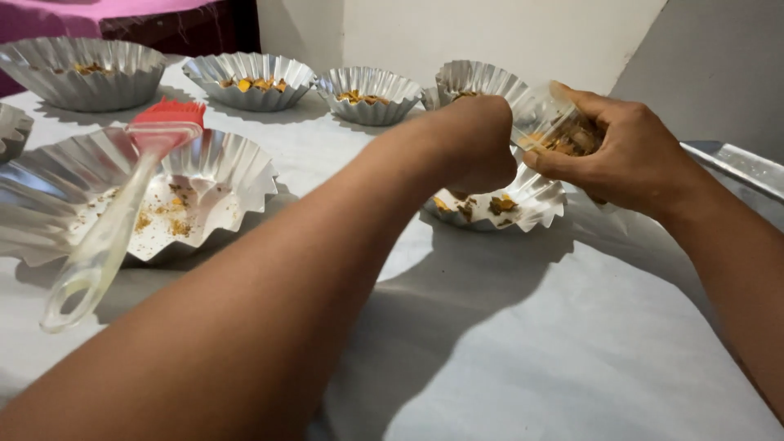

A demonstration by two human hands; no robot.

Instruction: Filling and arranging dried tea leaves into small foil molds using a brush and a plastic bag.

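Observation:
My right hand [629, 151] grips a small clear plastic cup [555, 126] tilted on its side, with orange-brown crumbs inside. My left hand [478, 143] is closed, its fingers at the cup's mouth, and my forearm crosses the view from the lower left. Both hands hover over a small fluted foil cup [535, 204] that holds a few brown and orange bits. What the left fingers pinch is hidden.
Several fluted foil cups [253, 82] with orange bits line the back of the white-covered table [531, 343]. A large foil tray [220, 180] at left carries crumbs and a red silicone brush [122, 204] with a clear handle. A metal edge [735, 163] lies at right.

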